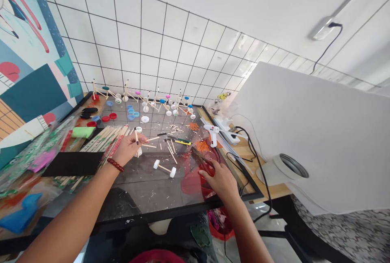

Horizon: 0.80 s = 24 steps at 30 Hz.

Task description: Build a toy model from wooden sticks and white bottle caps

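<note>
ok so I count one glue gun (212,131), one cutter (183,142), one pair of pliers (201,158), one axle (165,168) with two wheels (173,172)

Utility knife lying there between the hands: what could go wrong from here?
The utility knife could nick a finger reaching across, if its blade is out; I can't tell. The thin stick frame in the left hand might snap or come apart if squeezed. The black cable hangs near the right forearm, so it might get snagged.
</note>
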Available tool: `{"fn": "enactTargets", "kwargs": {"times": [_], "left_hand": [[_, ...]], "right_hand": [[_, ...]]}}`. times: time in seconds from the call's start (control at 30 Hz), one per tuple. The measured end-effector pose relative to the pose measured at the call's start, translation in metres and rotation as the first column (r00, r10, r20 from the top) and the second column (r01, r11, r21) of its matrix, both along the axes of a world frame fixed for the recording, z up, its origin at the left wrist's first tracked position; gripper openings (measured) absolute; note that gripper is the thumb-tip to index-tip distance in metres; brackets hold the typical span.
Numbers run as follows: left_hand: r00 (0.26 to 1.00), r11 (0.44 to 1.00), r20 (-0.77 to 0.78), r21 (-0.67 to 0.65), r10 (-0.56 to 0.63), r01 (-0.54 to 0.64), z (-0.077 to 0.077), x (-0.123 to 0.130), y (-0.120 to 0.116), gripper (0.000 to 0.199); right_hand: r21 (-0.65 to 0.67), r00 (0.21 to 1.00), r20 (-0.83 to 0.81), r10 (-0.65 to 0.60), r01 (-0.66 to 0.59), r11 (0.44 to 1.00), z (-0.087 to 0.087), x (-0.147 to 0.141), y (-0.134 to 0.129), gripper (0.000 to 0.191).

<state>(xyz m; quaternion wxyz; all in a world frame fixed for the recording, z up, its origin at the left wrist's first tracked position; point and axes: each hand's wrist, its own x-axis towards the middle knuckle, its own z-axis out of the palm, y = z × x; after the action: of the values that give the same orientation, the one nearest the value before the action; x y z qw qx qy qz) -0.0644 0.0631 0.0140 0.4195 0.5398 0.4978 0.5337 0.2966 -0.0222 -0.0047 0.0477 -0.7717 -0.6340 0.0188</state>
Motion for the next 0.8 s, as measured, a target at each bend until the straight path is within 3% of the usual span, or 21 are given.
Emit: {"fn": "enactTargets", "kwargs": {"times": [0.17,0.27,0.3,0.37,0.43,0.5,0.57,0.67,0.8], "left_hand": [[1.000,1.000,-0.010,0.010,-0.021,0.021,0.005,0.003,-0.003,0.050],[1.000,0.999,0.009,-0.022,-0.023,0.023,0.003,0.004,-0.003,0.050],[1.000,0.999,0.017,-0.034,-0.020,0.021,0.002,0.004,-0.003,0.050],[0.999,0.999,0.031,-0.041,-0.015,0.016,0.000,0.005,-0.003,0.047],[0.999,0.999,0.036,-0.028,-0.016,0.017,-0.001,0.007,-0.002,0.044],[0.999,1.000,0.031,-0.011,-0.023,0.024,0.001,0.008,-0.003,0.042],[0.999,0.999,0.016,-0.005,-0.037,0.037,0.004,0.009,-0.004,0.043],[0.998,0.998,0.013,-0.023,-0.064,0.064,0.008,0.009,-0.007,0.044],[0.995,0.995,0.021,-0.027,-0.098,0.099,0.007,0.010,-0.008,0.038]], "right_hand": [[0.075,0.995,0.092,0.046,-0.053,0.996,0.004,0.004,-0.002,0.043],[0.231,0.982,-0.026,0.187,-0.176,0.957,0.011,-0.008,0.011,0.030],[0.302,0.950,-0.125,0.287,-0.239,0.923,0.014,-0.017,0.019,0.027],[0.435,0.801,-0.323,0.505,-0.348,0.830,0.019,-0.044,0.039,0.026],[0.531,0.652,-0.438,0.619,-0.369,0.763,0.023,-0.075,0.061,0.026],[0.567,0.553,-0.493,0.671,-0.381,0.730,0.028,-0.104,0.079,0.026],[0.531,0.517,-0.528,0.674,-0.418,0.737,0.032,-0.124,0.090,0.023],[0.432,0.536,-0.558,0.634,-0.465,0.773,0.036,-0.136,0.096,0.012],[0.453,0.517,-0.608,0.603,-0.398,0.798,0.031,-0.133,0.100,0.015]]}}
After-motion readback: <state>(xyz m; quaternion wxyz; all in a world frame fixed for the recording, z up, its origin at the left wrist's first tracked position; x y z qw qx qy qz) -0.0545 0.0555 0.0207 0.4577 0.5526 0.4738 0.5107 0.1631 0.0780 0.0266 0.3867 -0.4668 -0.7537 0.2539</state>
